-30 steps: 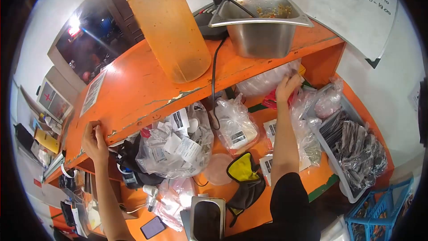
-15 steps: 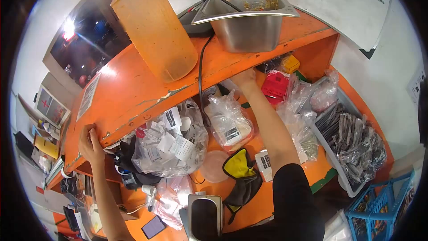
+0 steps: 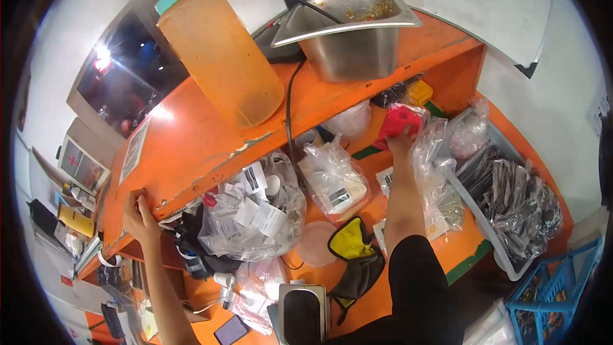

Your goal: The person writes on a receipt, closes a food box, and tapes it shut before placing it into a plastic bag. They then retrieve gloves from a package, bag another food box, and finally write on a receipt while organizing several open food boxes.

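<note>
My right hand [image 3: 400,142] reaches under the orange shelf and has its fingers closed on the near edge of a red plastic packet [image 3: 403,119]; the fingertips are partly hidden. At the left, my left hand [image 3: 140,219] is curled round the edge of the orange shelf [image 3: 185,137]. Clear plastic bags [image 3: 429,169] lie right beside my right forearm. Behind the packet sits a small yellow box [image 3: 419,92]. A clear bag with a white block and label [image 3: 338,185] lies to the left of the right arm.
On the shelf stand an orange-tinted squeeze bottle [image 3: 220,57] and a steel pan [image 3: 357,51]. Below are a bag of paper slips [image 3: 255,217], a black-and-yellow pouch [image 3: 354,255] and a phone [image 3: 231,330]. A grey tray [image 3: 485,233] of wrapped black items and a blue basket [image 3: 552,300] are at right.
My right hand has moved right and toward me, from deep under the shelf onto the red packet, which now sits tilted. My left hand stays at the shelf edge. The view has shifted slightly.
</note>
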`<action>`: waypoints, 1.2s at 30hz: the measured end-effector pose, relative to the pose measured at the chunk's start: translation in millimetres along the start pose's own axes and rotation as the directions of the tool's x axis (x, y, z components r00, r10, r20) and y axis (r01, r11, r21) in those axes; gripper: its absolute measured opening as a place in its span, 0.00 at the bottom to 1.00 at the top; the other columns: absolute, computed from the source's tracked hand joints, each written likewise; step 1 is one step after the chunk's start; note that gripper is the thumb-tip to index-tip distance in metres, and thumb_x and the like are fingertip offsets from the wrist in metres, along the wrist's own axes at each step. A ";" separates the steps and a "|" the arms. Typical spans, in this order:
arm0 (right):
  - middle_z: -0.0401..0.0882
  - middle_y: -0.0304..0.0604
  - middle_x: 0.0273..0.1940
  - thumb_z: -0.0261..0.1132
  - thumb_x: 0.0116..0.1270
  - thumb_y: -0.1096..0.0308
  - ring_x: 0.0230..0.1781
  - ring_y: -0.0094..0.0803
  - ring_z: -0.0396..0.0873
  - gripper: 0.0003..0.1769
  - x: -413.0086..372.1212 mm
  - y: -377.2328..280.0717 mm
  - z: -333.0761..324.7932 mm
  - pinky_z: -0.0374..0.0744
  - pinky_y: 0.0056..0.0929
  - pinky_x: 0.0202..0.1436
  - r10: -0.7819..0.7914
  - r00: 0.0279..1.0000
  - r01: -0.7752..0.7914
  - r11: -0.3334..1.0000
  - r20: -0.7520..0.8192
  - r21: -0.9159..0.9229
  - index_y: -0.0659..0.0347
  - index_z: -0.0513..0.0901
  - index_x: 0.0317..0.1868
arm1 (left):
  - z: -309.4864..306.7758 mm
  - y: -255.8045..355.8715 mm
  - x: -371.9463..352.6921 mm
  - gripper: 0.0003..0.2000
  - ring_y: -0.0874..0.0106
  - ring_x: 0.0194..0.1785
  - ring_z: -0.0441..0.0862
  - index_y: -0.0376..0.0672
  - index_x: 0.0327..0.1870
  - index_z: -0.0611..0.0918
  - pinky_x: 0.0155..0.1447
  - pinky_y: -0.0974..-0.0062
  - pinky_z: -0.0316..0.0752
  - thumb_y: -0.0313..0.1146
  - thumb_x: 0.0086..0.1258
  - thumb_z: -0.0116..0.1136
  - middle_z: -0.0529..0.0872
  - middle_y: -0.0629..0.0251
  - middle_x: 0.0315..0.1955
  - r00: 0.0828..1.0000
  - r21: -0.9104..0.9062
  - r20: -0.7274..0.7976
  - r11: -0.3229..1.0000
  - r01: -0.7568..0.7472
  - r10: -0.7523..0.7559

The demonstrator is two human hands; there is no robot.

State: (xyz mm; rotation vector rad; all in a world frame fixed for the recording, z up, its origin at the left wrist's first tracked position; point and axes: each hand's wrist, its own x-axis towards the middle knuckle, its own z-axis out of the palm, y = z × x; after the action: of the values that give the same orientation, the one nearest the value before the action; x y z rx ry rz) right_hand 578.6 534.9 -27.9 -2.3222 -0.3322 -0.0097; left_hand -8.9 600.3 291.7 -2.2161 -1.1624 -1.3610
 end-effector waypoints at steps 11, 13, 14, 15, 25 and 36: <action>0.81 0.62 0.32 0.60 0.61 0.69 0.38 0.58 0.80 0.22 -57.2 -72.5 -93.2 0.77 0.50 0.41 -0.137 0.978 0.164 0.972 -0.160 0.168 0.64 0.73 0.56 | -3.4 3.7 1.3 0.09 0.61 0.26 0.75 0.37 0.31 0.79 0.33 0.68 0.67 0.33 0.66 0.50 0.76 0.57 0.21 1.000 0.029 0.001 1.000 0.005 -0.005; 0.81 0.61 0.34 0.61 0.58 0.69 0.37 0.58 0.80 0.14 -76.8 -73.8 -117.1 0.78 0.50 0.40 -0.199 0.954 0.240 0.955 -0.223 0.174 0.64 0.76 0.45 | -4.1 7.8 1.1 0.08 0.61 0.25 0.75 0.38 0.32 0.79 0.33 0.69 0.67 0.33 0.66 0.52 0.76 0.58 0.20 1.000 0.021 -0.025 1.000 0.004 -0.003; 0.81 0.61 0.34 0.61 0.58 0.69 0.37 0.58 0.80 0.14 -90.8 -68.6 -132.6 0.78 0.50 0.40 -0.208 0.950 0.247 0.956 -0.232 0.157 0.64 0.76 0.45 | -4.8 8.6 1.3 0.07 0.60 0.25 0.74 0.38 0.32 0.79 0.33 0.69 0.68 0.33 0.65 0.53 0.76 0.59 0.20 0.999 0.027 -0.052 1.000 -0.003 0.005; 0.81 0.61 0.34 0.61 0.59 0.69 0.37 0.58 0.80 0.13 -111.1 -63.1 -153.2 0.78 0.49 0.40 -0.324 0.922 0.361 0.917 -0.212 0.170 0.65 0.77 0.44 | -1.8 6.3 1.4 0.07 0.64 0.28 0.74 0.38 0.33 0.78 0.35 0.71 0.68 0.32 0.65 0.55 0.76 0.62 0.22 0.993 -0.066 -0.116 0.998 -0.019 0.011; 0.78 0.49 0.44 0.67 0.48 0.74 0.41 0.47 0.76 0.23 -397.2 -81.0 -320.9 0.75 0.35 0.46 -0.907 0.420 0.862 0.410 0.034 0.296 0.60 0.82 0.49 | -36.2 151.5 -122.8 0.21 0.73 0.51 0.78 0.34 0.55 0.77 0.53 0.74 0.75 0.37 0.66 0.62 0.81 0.60 0.50 0.757 -0.758 0.649 -0.024 0.652 0.071; 0.75 0.48 0.50 0.70 0.50 0.71 0.49 0.46 0.73 0.24 -532.8 -184.3 -331.8 0.72 0.41 0.54 -0.972 0.223 0.921 0.184 -0.078 0.344 0.63 0.80 0.50 | -153.6 65.3 -147.3 0.16 0.80 0.44 0.80 0.36 0.55 0.75 0.48 0.80 0.76 0.24 0.66 0.58 0.83 0.68 0.42 0.683 -0.619 0.689 -0.296 0.728 0.240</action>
State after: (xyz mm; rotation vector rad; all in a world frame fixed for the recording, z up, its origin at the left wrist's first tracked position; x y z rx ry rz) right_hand 50.8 297.2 276.7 -1.3857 -1.7343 -0.3727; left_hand -86.4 394.7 255.9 -4.1125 -0.5446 -2.5434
